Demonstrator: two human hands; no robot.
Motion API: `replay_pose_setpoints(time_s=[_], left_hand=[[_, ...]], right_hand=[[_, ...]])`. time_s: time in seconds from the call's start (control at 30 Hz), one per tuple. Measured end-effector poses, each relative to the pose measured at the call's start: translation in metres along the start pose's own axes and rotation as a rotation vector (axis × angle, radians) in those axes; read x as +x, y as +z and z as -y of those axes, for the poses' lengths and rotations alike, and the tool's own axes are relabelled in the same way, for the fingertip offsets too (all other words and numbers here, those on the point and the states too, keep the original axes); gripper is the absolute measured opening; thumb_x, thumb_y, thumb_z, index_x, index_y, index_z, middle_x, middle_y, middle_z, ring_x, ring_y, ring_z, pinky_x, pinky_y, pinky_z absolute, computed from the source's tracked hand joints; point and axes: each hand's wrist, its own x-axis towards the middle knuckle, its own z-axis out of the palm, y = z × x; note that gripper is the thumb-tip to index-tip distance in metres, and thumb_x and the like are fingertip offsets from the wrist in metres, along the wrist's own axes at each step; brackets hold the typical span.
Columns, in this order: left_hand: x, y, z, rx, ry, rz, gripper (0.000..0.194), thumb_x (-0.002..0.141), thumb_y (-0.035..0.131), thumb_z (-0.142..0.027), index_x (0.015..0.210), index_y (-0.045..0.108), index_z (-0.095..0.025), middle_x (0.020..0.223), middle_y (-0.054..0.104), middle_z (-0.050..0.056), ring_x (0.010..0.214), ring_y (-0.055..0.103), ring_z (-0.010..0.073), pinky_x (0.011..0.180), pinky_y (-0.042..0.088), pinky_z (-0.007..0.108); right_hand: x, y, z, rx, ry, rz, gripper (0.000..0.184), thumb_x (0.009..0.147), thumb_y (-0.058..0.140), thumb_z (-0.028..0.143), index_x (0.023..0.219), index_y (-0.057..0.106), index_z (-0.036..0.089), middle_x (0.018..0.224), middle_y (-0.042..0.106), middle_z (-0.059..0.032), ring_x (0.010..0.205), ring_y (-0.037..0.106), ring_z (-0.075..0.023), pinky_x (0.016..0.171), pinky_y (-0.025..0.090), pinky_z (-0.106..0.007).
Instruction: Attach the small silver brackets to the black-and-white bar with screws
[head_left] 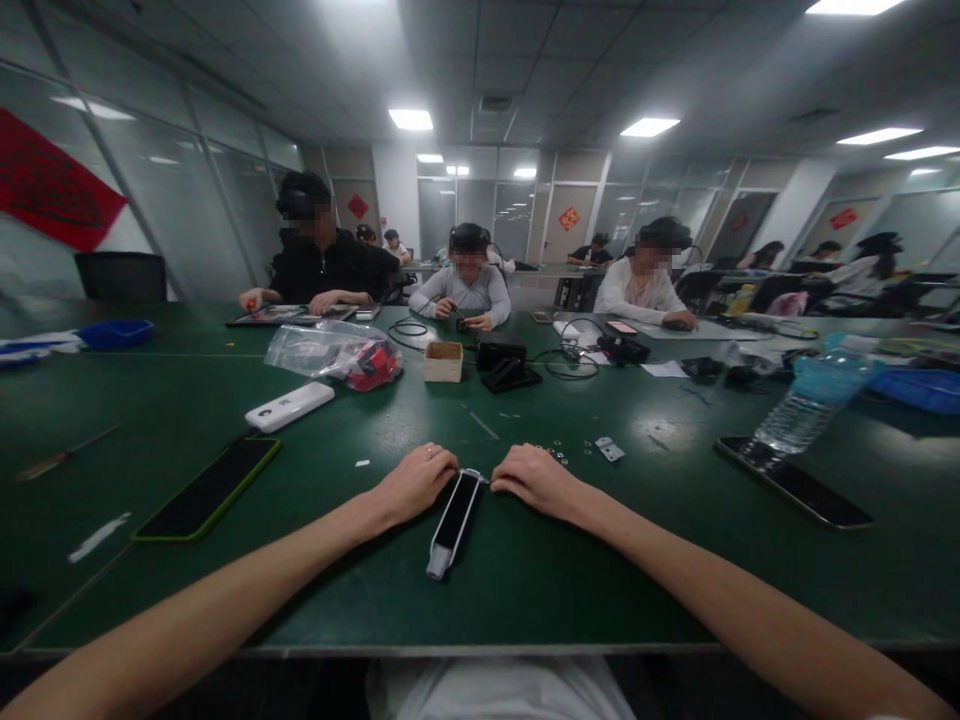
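At a green table (pixel 525 610), a person's two bare hands are working at the far end of a narrow, light-framed device w/ a dark center (pixel 459 510). The device is lying btwn the forearms, its far end btwn the fingertips and its gray near end pointing back twd the wearer.

The left hand (pixel 420 480) is bending its fingers down at the far L corner; the right hand (pixel 536 480) is bringing its fingertips to a small bit jutting from the far R corner. Fingers on each hand are bunching together, but whether either is actually pinching the frame or that bit is staying unclear; can't tell at this res.

By the look of it, the step in hand is close fingertip work on the far-end hardware, w/ both sides being attended at once. From this pose, the next move is likely calling for light, steady fingers and for keeping the frame from twisting.

Just beyond the R hand, small rings (pixel 565 461) are lying loose, w/ a small silver plate (pixel 609 449) nearby. A green-edged phone (pixel 210 490) and a white handheld device (pixel 291 407) are resting off L; a water bottle (pixel 806 400) is leaning over a dark phone (pixel 795 485) at far R. Across the table, a person in a light top (pixel 480 293) is handling a small dark item.
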Motion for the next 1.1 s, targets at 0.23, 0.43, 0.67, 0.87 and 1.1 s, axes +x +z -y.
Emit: replay_pose_setpoints(time_s=[0.23, 0.43, 0.67, 0.87, 1.1], left_hand=[[-0.003, 0.001, -0.002, 0.007, -0.032, -0.008, 0.013, 0.09, 0.046, -0.018, 0.094, 0.058, -0.017, 0.093, 0.063, 0.005, 0.09, 0.057, 0.0194, 0.082, 0.045, 0.032], [-0.002, 0.0, -0.005, -0.009, -0.067, -0.014, 0.012, 0.088, 0.047, -0.019, 0.091, 0.059, -0.018, 0.09, 0.064, 0.005, 0.087, 0.059, 0.0189, 0.08, 0.046, 0.03], [-0.003, -0.001, -0.007, -0.017, -0.083, -0.036, 0.011, 0.085, 0.049, -0.02, 0.089, 0.059, -0.017, 0.085, 0.064, 0.004, 0.081, 0.059, 0.0178, 0.073, 0.046, 0.028], [-0.003, -0.004, -0.011, -0.001, -0.106, -0.031, 0.008, 0.083, 0.052, -0.02, 0.086, 0.059, -0.017, 0.081, 0.064, 0.003, 0.078, 0.059, 0.0173, 0.072, 0.045, 0.027], [-0.003, -0.006, -0.012, 0.024, -0.121, -0.019, 0.007, 0.081, 0.054, -0.02, 0.083, 0.06, -0.017, 0.079, 0.065, 0.003, 0.076, 0.059, 0.0177, 0.071, 0.044, 0.028]], right_hand=[[0.001, 0.001, 0.016, 0.044, 0.252, 0.016, 0.021, 0.087, 0.055, 0.029, 0.092, 0.071, 0.016, 0.087, 0.071, -0.0056, 0.079, 0.061, -0.0177, 0.076, 0.045, -0.031], [0.0, 0.005, 0.019, 0.131, 0.317, -0.011, 0.021, 0.084, 0.054, 0.025, 0.092, 0.071, 0.017, 0.087, 0.071, -0.0049, 0.078, 0.061, -0.0169, 0.073, 0.047, -0.029], [-0.001, 0.001, 0.02, 0.245, 0.333, -0.092, 0.018, 0.078, 0.059, 0.02, 0.093, 0.07, 0.017, 0.086, 0.07, -0.0034, 0.076, 0.061, -0.0154, 0.071, 0.047, -0.027], [-0.004, 0.005, 0.014, 0.319, 0.343, -0.099, 0.016, 0.079, 0.061, 0.022, 0.091, 0.07, 0.019, 0.085, 0.069, -0.0017, 0.074, 0.061, -0.0145, 0.068, 0.047, -0.026], [-0.003, 0.005, 0.015, 0.354, 0.35, -0.109, 0.017, 0.08, 0.061, 0.024, 0.093, 0.07, 0.019, 0.086, 0.07, -0.0015, 0.075, 0.061, -0.0145, 0.068, 0.046, -0.026]])
